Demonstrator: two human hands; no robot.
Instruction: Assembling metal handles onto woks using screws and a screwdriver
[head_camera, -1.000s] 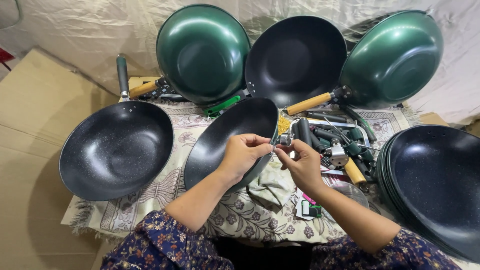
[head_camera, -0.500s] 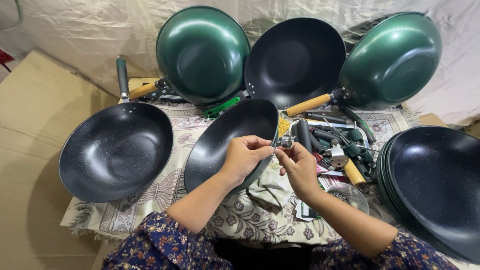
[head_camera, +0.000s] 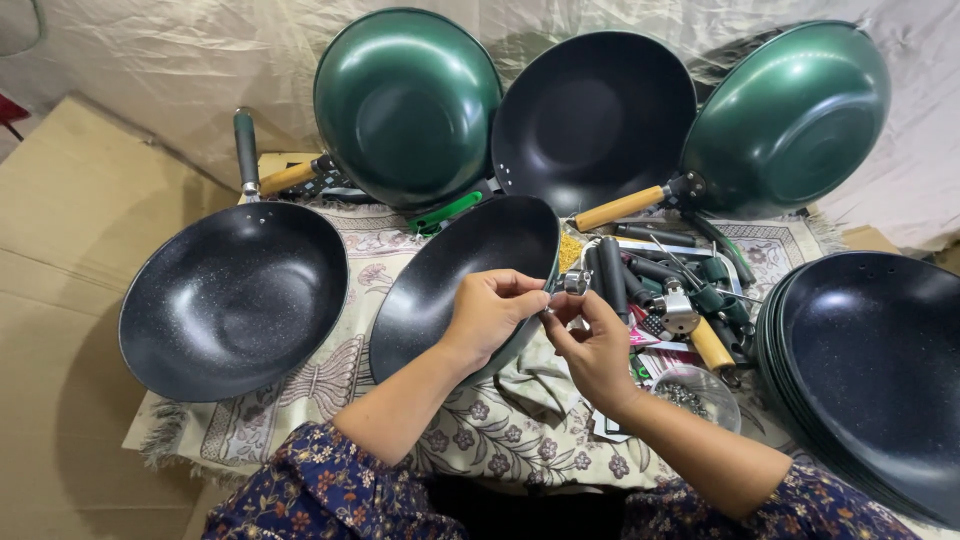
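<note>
Over the patterned cloth (head_camera: 330, 400), both hands stay pinched together on what seems a metal fitting (head_camera: 574, 283) at the pan (head_camera: 455, 280) rim, barely shifted.

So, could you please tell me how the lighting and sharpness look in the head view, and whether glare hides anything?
Head view: soft, even light; broad sheen on the green pan backs, nothing washed out; left hand and right hand sharp; wide-angle bending at the edges, seen on the stacked pans.

Crinkled pale sheet (head_camera: 150, 60) behind, seemingly cardboard (head_camera: 60, 300) flooring.
</note>
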